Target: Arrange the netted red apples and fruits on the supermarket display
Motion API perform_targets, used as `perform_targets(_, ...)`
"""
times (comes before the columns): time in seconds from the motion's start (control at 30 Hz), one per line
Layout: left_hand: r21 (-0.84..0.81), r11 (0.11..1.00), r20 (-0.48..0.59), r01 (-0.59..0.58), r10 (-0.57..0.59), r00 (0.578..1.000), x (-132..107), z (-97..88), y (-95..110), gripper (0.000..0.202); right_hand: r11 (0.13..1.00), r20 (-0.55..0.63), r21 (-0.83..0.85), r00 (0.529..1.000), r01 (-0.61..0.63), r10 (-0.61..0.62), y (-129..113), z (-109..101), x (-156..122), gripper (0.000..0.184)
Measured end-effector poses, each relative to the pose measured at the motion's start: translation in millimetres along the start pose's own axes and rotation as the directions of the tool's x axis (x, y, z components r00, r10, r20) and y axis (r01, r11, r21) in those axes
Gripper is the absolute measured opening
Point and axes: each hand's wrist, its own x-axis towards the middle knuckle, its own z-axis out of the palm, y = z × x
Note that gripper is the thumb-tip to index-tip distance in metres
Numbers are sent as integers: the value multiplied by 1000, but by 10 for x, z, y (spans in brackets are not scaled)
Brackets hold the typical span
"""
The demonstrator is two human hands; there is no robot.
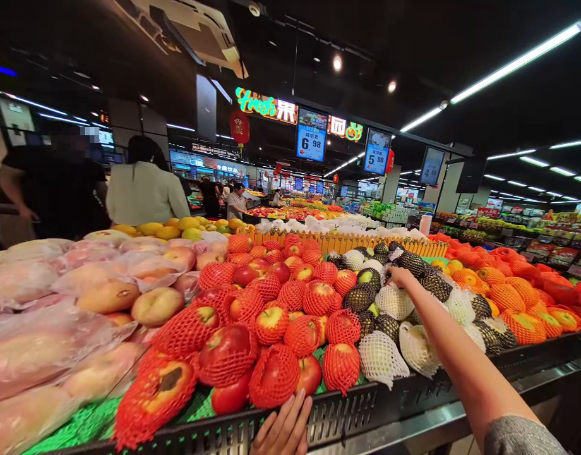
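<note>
My left hand (283, 428) rests on the front rim of a black plastic crate (347, 414), fingers stretched out flat, just below red apples (276, 325) wrapped in red foam net. My right arm reaches forward across the display. My right hand (398, 276) lies on fruit in dark net sleeves (364, 296), next to fruit in white net sleeves (395, 302). Its fingers curl downward over the pile; whether they grip a fruit is hidden.
Bagged peaches (48, 316) fill the left side, orange-netted fruit (513, 297) the right. A yellow divider fence (347, 243) crosses behind the apples. Two people stand at back left, one in a pale jacket (146, 189). Price signs (311, 136) hang overhead.
</note>
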Motion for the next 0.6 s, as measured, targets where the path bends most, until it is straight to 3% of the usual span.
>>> perform_targets(0.27, 67, 996, 2, -56, 56, 998, 26, 24, -44, 45, 991, -197, 99, 975, -88, 106, -17, 126, -298, 64)
perform_targets(0.47, 155, 984, 15, -87, 86, 996, 68, 3, -44, 33, 983, -275, 153, 951, -103, 142, -164, 186, -264, 45)
perform_targets(0.6, 176, 980, -9, -92, 95, 995, 70, 25, -56, 34, 972, -291, 206, 942, -111, 170, -269, 244, -221, 53)
